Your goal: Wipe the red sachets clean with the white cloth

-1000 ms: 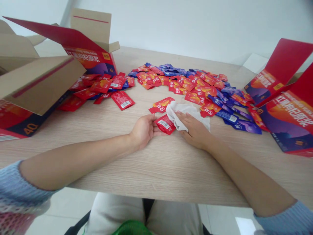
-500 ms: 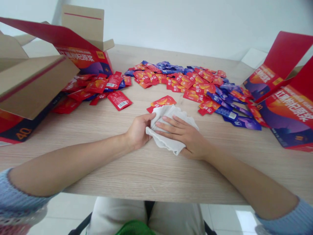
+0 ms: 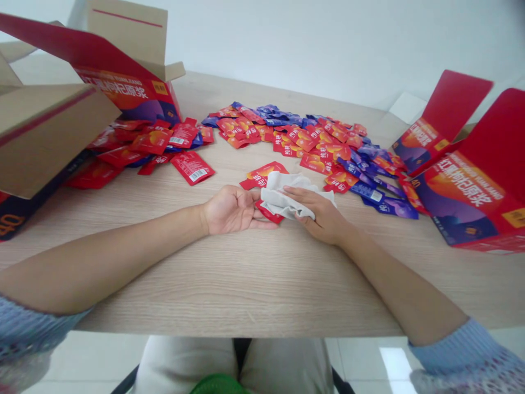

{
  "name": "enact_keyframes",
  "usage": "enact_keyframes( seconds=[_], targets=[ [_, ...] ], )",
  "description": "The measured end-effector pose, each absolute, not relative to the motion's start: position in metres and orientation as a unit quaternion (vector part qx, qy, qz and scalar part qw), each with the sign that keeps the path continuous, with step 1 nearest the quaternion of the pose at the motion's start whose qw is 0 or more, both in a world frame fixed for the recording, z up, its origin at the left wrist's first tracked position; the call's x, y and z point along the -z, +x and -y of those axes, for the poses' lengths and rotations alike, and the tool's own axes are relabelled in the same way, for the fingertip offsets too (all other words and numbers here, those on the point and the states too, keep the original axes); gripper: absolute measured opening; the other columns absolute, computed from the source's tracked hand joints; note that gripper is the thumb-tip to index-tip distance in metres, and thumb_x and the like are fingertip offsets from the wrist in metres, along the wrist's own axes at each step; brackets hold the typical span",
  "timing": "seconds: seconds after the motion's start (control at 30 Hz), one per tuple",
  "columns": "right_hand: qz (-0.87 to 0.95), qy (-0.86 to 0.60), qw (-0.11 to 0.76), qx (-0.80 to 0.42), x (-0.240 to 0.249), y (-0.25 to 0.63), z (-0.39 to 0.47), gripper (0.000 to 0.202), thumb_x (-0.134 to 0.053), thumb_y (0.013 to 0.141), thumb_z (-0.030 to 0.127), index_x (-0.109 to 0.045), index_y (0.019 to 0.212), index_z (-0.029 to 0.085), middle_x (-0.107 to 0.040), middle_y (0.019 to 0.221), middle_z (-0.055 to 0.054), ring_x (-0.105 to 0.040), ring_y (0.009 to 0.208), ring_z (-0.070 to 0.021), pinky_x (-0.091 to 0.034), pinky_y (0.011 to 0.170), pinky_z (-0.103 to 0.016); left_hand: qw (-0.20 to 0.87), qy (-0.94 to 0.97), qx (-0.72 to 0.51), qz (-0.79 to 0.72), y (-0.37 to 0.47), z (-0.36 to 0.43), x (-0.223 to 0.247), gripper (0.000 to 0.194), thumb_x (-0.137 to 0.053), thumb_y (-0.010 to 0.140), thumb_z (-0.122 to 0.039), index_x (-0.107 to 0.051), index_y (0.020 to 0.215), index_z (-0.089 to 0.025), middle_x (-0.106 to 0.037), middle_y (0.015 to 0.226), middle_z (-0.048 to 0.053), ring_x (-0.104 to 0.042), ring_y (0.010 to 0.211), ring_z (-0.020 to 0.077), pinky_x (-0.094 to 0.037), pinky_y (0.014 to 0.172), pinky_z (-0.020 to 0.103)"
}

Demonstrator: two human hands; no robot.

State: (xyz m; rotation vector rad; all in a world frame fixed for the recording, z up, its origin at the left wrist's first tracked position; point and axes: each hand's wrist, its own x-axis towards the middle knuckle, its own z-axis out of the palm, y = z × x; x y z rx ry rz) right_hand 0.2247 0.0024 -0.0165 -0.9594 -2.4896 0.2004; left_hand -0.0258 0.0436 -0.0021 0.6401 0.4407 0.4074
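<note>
Palm up, my left hand (image 3: 235, 210) lies near the middle of the table with a small red packet (image 3: 269, 213) held at its fingers. The packet's right part is hidden under a crumpled white cloth (image 3: 283, 196). My right hand (image 3: 322, 213) has its fingers on the cloth and its thumb at the cloth's lower edge, gripping it. Just behind the cloth lies another red and orange packet (image 3: 256, 178), partly covered.
Red and blue packets (image 3: 315, 139) spread in a heap across the back of the table (image 3: 197, 284). More red packets (image 3: 153, 139) lie beside open cartons (image 3: 135, 98) at the left. Two open red cartons (image 3: 467, 191) stand at the right.
The cloth has been drawn up and bunched toward the right under my right hand, uncovering the red packet. My left hand has turned palm up and let go of the cloth. The view has shifted slightly.
</note>
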Motion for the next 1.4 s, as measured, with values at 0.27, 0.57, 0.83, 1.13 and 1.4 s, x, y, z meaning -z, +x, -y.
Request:
enact_keyframes(
  seconds=[0.27,0.57,0.83,1.13,1.4],
  targets=[
    [0.895,-0.399,0.199,-0.022,0.023,0.222,0.002,0.056,-0.043,0.096,0.033,-0.034,0.150,0.021,-0.045,0.149,-0.009,-0.039,0.139,-0.0272,-0.036,0.112,-0.051,0.904,0.366,-0.147,-0.162,-0.025,-0.054,0.019,0.078,-0.042,0.052,0.004,-0.052,0.127,-0.012,-0.070,0.111,0.009,-0.067,0.104,0.0207,-0.046,0.101,0.041],
    [0.955,-0.239,0.172,-0.032,0.008,0.198,0.025,0.059,-0.044,0.090,0.025,-0.038,0.149,0.023,-0.041,0.152,-0.004,-0.029,0.144,-0.0249,-0.031,0.115,-0.050,0.910,0.377,-0.121,-0.123,-0.031,-0.060,0.022,0.069,-0.045,0.048,-0.001,-0.060,0.114,-0.008,-0.073,0.085,0.007,-0.069,0.076,0.0179,-0.053,0.076,0.028],
    [0.931,-0.295,0.192,-0.100,0.004,0.220,0.019,0.052,-0.045,0.093,0.025,-0.044,0.145,0.024,-0.049,0.146,-0.003,-0.038,0.139,-0.0230,-0.034,0.115,-0.046,0.895,0.408,-0.110,-0.143,-0.029,-0.059,0.020,0.082,-0.042,0.045,0.006,-0.054,0.124,-0.011,-0.072,0.106,0.008,-0.067,0.104,0.0206,-0.051,0.094,0.034],
    [0.869,-0.469,0.158,-0.019,0.012,0.257,-0.004,0.051,-0.042,0.097,0.043,-0.051,0.140,0.017,-0.058,0.137,-0.012,-0.053,0.127,-0.0289,-0.046,0.103,-0.047,0.904,0.386,-0.095,-0.156,-0.030,-0.061,0.019,0.087,-0.039,0.050,0.010,-0.050,0.133,-0.014,-0.064,0.128,0.011,-0.060,0.120,0.0245,-0.046,0.104,0.045],
    [0.865,-0.476,0.158,0.007,0.024,0.237,-0.014,0.050,-0.037,0.099,0.038,-0.047,0.143,0.015,-0.050,0.144,-0.014,-0.045,0.134,-0.0282,-0.038,0.109,-0.052,0.898,0.396,-0.111,-0.155,-0.028,-0.060,0.020,0.086,-0.039,0.047,0.010,-0.052,0.129,-0.013,-0.066,0.125,0.011,-0.062,0.118,0.0243,-0.048,0.102,0.044]
  ],
)
